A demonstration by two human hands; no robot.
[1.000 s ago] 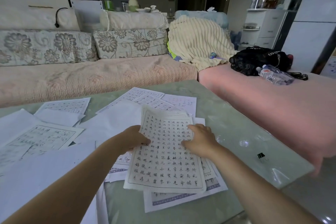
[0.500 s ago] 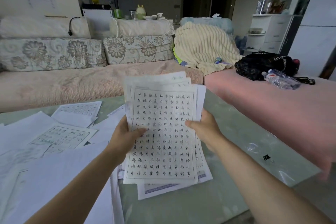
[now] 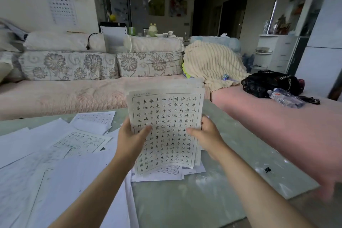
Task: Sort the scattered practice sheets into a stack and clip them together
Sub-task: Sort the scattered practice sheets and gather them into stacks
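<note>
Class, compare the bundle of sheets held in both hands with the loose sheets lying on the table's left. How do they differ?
The held bundle stands upright; the loose sheets lie flat on the table. The held bundle is gathered; the loose sheets sprawl, overlapping askew. Left hand and right hand grip the held bundle; no hand holds the loose sheets. Both are paper.

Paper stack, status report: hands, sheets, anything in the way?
Left hand, right hand both grip the stack, upright. Loose sheets lie ungathered on the table, left. Clip apart on the right, untouched. Nothing in the way.
</note>
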